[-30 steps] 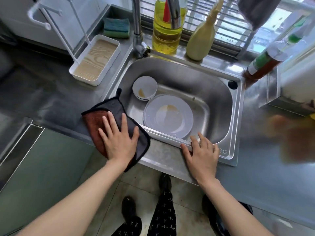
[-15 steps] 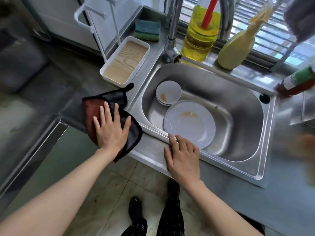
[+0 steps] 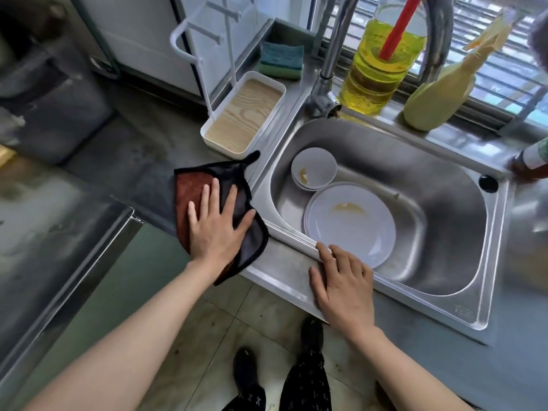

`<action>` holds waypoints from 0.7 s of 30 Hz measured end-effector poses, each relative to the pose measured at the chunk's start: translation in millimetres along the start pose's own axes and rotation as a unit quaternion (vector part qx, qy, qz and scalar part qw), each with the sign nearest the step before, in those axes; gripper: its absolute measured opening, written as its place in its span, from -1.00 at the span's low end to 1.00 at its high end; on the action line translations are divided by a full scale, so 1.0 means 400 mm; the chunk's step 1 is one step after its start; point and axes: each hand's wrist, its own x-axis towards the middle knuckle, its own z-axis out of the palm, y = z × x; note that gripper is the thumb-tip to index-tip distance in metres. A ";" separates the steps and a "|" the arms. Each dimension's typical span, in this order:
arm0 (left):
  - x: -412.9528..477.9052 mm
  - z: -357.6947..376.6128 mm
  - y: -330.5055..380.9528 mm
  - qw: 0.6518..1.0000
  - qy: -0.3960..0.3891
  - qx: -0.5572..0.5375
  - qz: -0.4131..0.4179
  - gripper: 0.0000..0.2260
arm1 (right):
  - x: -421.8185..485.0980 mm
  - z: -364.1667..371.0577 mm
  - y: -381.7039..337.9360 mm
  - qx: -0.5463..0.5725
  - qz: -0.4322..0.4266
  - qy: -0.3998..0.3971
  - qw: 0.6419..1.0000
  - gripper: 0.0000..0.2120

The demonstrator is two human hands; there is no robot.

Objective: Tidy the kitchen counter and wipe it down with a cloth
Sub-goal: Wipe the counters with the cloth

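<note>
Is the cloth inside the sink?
No, the cloth lies on the counter beside the sink, flat under the left hand.

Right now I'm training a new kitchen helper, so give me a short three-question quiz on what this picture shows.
1. True or false: the left hand lies flat on the cloth.
2. What lies in the sink? A) a plate and a small bowl B) a frying pan C) two cups
3. Fill in: the right hand rests on the sink's front ____.

Key: 1 true; 2 A; 3 rim.
</note>
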 end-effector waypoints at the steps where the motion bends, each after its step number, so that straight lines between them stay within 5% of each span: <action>1: -0.020 0.006 0.011 1.000 0.005 -0.002 -0.007 -0.29 | 0.001 -0.001 -0.001 0.001 0.001 -0.001 1.000 -0.54; 10: -0.070 0.009 -0.018 0.998 -0.010 0.013 0.069 -0.40 | -0.002 -0.003 -0.004 0.001 0.008 -0.022 1.000 -0.55; 15: 0.017 -0.011 -0.098 1.000 0.020 0.005 -0.006 -0.44 | 0.030 -0.013 -0.069 0.058 0.059 0.017 0.996 -0.53; 18: -0.043 0.003 -0.062 0.998 0.029 -0.022 -0.048 -0.49 | 0.098 -0.014 -0.183 0.084 -0.001 0.033 0.996 -0.52; 21: -0.081 0.007 -0.070 1.000 0.005 -0.002 0.007 -0.50 | 0.167 0.001 -0.275 0.105 -0.074 -0.020 0.991 -0.52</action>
